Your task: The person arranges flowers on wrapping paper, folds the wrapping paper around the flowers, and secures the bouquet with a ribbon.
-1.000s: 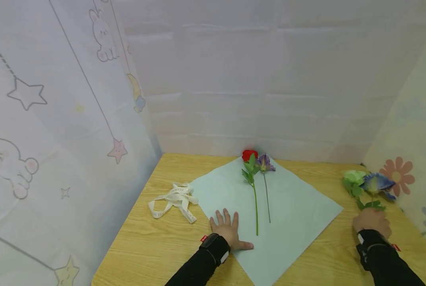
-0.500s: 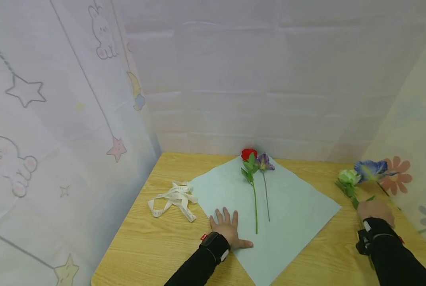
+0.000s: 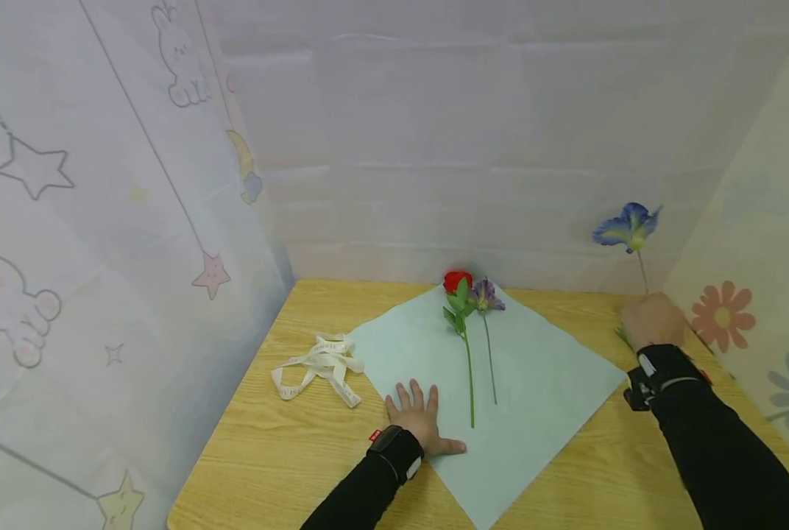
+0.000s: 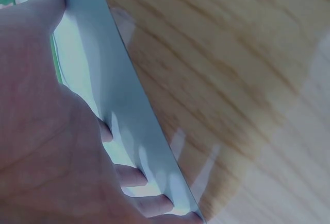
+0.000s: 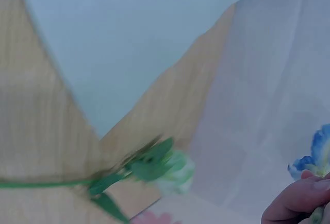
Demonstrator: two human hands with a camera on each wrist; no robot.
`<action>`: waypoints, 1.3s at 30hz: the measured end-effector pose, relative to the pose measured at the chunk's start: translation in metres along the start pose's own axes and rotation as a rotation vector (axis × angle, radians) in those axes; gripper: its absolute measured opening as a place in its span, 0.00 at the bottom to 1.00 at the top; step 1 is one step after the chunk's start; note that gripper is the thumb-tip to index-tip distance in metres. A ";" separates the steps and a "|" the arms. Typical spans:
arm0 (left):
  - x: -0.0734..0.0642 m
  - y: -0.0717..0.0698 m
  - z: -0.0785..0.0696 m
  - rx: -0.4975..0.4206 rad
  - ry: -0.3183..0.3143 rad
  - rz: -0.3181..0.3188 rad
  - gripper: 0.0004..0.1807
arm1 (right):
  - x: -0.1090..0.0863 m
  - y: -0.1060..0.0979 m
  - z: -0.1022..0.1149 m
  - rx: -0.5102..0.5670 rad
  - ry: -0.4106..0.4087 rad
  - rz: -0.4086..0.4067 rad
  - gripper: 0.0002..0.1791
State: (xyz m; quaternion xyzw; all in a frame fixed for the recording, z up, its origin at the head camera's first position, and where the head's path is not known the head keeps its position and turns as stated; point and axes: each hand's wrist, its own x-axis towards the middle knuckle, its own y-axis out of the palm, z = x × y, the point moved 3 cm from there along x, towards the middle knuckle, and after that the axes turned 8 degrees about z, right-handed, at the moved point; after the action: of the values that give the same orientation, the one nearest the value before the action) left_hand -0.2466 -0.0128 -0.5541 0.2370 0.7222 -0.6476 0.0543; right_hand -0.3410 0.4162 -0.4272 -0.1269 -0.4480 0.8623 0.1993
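My right hand [image 3: 653, 322] grips the stem of a blue iris-like flower [image 3: 628, 228], raised upright at the table's back right. Below it, in the right wrist view, a pale green-white flower [image 5: 178, 172] with green leaves lies on the table; the head view hides most of it behind the hand. My left hand [image 3: 418, 425] rests with spread fingers on the left edge of a pale blue-green sheet of paper [image 3: 547, 383]. On that sheet lie a red rose [image 3: 457, 280] and a purple flower [image 3: 486, 296], side by side, stems toward me.
A loose heap of cream printed ribbon [image 3: 324, 364] lies left of the paper on the wooden table [image 3: 269, 449]. White sheeting [image 3: 487, 147] hangs behind, and patterned sheets stand along the left and right sides.
My right hand has moved away from me and slightly left, lifting the blue flower off the table. The pale green-white flower stays behind. My left hand stays on the paper.
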 end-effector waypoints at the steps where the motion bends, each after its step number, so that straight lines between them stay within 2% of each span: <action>1: 0.004 0.004 0.002 0.001 0.002 -0.006 0.65 | -0.018 -0.003 0.024 0.020 -0.041 -0.025 0.25; 3: 0.010 0.009 0.005 -0.001 0.002 -0.009 0.66 | -0.044 -0.004 0.064 0.054 -0.113 -0.050 0.26; 6: 0.015 0.013 0.007 0.002 -0.002 -0.021 0.66 | -0.058 0.011 0.097 0.092 -0.187 -0.042 0.25; 8: 0.014 0.011 0.007 0.008 -0.011 -0.016 0.66 | -0.059 0.025 0.110 0.115 -0.207 -0.010 0.25; 13: 0.001 -0.001 0.002 0.011 -0.016 0.001 0.67 | -0.062 0.066 0.132 0.153 -0.148 0.058 0.28; 17: 0.004 0.003 0.001 -0.003 -0.022 0.008 0.67 | -0.071 0.094 0.145 0.166 -0.147 0.077 0.28; 20: 0.012 0.012 0.003 0.011 -0.030 -0.010 0.67 | -0.078 0.114 0.150 0.172 -0.154 0.101 0.27; 23: 0.016 0.015 0.003 0.030 -0.039 -0.034 0.66 | -0.082 0.133 0.150 0.164 -0.159 0.144 0.25; 27: 0.015 0.016 0.001 0.021 -0.044 -0.033 0.65 | -0.087 0.158 0.142 0.151 -0.159 0.207 0.23; 32: 0.011 0.016 0.000 0.034 -0.064 -0.024 0.66 | -0.094 0.189 0.132 0.116 -0.186 0.235 0.22; 39: 0.014 0.017 0.001 0.037 -0.068 -0.013 0.66 | -0.096 0.208 0.127 0.023 -0.271 0.285 0.16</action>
State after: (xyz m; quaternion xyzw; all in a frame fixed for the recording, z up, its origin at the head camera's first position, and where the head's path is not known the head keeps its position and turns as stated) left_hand -0.2527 -0.0090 -0.5749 0.2110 0.7093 -0.6689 0.0700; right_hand -0.3542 0.1726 -0.5220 -0.0693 -0.4386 0.8959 0.0146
